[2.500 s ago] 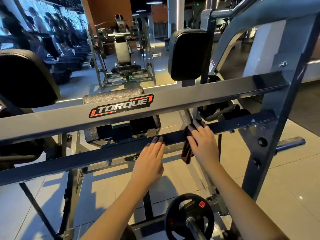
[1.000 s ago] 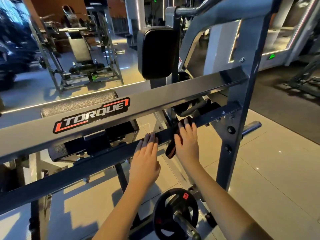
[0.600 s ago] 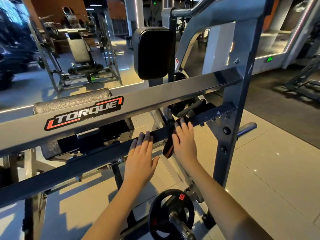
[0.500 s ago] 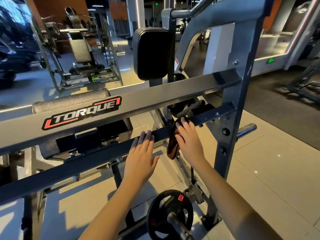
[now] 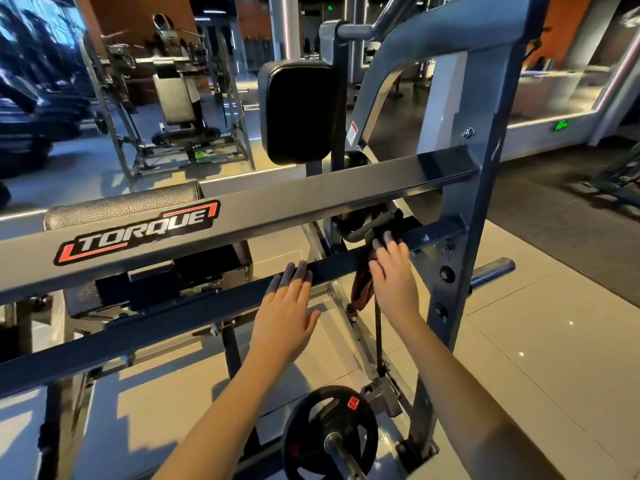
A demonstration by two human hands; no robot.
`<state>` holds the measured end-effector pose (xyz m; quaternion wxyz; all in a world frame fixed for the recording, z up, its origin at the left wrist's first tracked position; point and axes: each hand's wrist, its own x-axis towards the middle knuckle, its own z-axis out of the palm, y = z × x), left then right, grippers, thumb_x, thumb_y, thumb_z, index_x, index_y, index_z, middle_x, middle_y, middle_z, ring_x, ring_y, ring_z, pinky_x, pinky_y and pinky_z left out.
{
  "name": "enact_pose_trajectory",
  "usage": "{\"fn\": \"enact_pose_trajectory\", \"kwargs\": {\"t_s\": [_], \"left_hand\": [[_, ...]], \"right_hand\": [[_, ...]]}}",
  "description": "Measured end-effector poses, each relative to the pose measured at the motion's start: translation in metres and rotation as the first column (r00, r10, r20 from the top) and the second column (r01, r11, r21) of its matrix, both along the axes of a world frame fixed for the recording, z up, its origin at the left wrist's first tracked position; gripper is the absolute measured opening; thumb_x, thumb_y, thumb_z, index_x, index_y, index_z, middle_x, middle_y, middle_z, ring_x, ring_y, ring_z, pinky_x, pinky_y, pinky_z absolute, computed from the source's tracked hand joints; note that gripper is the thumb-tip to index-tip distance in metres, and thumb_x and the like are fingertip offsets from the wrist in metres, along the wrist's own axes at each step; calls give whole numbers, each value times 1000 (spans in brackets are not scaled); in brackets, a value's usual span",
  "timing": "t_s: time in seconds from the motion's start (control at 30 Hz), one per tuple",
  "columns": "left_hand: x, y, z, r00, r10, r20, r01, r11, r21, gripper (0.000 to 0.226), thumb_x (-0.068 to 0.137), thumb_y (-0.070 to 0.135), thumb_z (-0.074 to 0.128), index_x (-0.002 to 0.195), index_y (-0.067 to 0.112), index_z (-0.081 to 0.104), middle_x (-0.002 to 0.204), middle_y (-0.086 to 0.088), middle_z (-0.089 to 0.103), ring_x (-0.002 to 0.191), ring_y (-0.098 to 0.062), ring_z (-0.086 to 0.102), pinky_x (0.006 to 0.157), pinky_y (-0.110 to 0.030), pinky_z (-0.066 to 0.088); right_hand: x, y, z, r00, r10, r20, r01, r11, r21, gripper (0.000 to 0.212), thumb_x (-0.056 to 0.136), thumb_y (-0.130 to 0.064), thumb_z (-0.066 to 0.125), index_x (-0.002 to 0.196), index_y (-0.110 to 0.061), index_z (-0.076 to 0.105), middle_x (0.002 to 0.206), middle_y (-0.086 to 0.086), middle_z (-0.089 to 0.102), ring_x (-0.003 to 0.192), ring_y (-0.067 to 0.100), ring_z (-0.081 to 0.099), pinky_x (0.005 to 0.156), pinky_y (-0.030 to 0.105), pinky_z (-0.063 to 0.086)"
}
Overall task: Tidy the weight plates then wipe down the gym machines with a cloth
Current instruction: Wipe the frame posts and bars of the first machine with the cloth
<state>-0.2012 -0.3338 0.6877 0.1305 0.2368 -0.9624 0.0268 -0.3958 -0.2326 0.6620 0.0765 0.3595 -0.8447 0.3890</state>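
Right hand [image 5: 393,282], fingers nearly straight, presses a dark reddish-brown cloth [image 5: 362,289] onto the dark steel lower crossbar [image 5: 173,320]; left hand [image 5: 285,313] rests flat just left.

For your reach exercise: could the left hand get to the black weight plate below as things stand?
Probably yes. The left hand lies open on the lower bar, holding nothing; the weight plate sits below it with nothing between.
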Motion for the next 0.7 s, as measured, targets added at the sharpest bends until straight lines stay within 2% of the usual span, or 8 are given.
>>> {"fn": "enact_pose_trajectory", "kwargs": {"t_s": [0.07, 0.13, 0.23, 0.33, 0.4, 0.5, 0.6, 0.7], "left_hand": [[0, 1, -1, 1000, 15, 1, -15, 1000, -1, 66, 101, 50, 29, 154, 18, 9, 161, 1, 14, 148, -16, 11, 120, -35, 4], [-2, 2, 0, 1000, 27, -2, -27, 1000, 9, 66, 100, 50, 30, 154, 18, 8, 161, 1, 13, 148, -17, 11, 121, -36, 5], [-8, 5, 0, 999, 34, -6, -34, 999, 12, 67, 100, 50, 32, 154, 17, 9, 162, 0, 10, 149, -18, 7, 120, -36, 1], [-14, 6, -1, 999, 40, 8, -40, 999, 14, 69, 100, 50, 32, 154, 17, 7, 162, -1, 0, 149, -19, -3, 117, -35, -8], [-16, 7, -1, 998, 54, 22, -54, 998, 9, 68, 100, 51, 31, 154, 17, 7, 163, -1, 4, 149, -19, 2, 119, -36, -4], [-20, 10, -1, 997, 78, 22, -79, 997, 25, 66, 100, 51, 32, 154, 19, 12, 160, 0, 16, 147, -19, 14, 120, -36, 11], [-26, 13, 0, 997, 75, 18, -75, 997, 21, 65, 100, 50, 34, 153, 19, 16, 159, 0, 20, 146, -20, 17, 120, -36, 14], [-35, 15, 0, 997, 65, 30, -66, 998, 13, 66, 100, 50, 34, 154, 18, 14, 160, -1, 18, 148, -20, 13, 121, -37, 10]], "right_hand": [[-2, -3, 3, 995, -88, 52, 90, 995, -37, 41, 106, -24, 33, 146, -19, 40, 161, -3, 20, 150, 19, 5, 116, 45, 33], [11, -10, 4, 992, -99, 73, 102, 994, -46, 41, 106, -22, 32, 146, -18, 41, 162, -3, 19, 151, 19, 2, 119, 42, 26], [20, -4, 2, 999, 36, -19, -35, 999, 38, 42, 106, -23, 33, 148, -19, 38, 162, -4, 19, 151, 19, 3, 117, 33, 18], [-12, 12, 6, 993, 103, -61, -97, 991, 89, 43, 106, -25, 35, 148, -20, 38, 161, -5, 21, 150, 19, 8, 117, 38, 26], [-30, 14, 9, 1000, 25, 8, -26, 999, 43, 43, 106, -25, 33, 148, -19, 39, 161, -4, 21, 150, 20, 7, 117, 43, 29], [-19, 3, 13, 996, -74, 40, 75, 997, -1, 42, 106, -22, 33, 147, -15, 40, 161, 1, 22, 150, 24, 7, 117, 45, 29], [-2, 0, 7, 998, 5, -56, 1, 996, 94, 43, 105, -22, 36, 148, -16, 38, 161, 1, 22, 150, 25, 9, 118, 43, 28], [-23, 13, 6, 983, 93, -157, -66, 984, 166, 43, 105, -28, 38, 147, -20, 40, 160, -1, 25, 149, 24, 16, 118, 40, 23]]}}
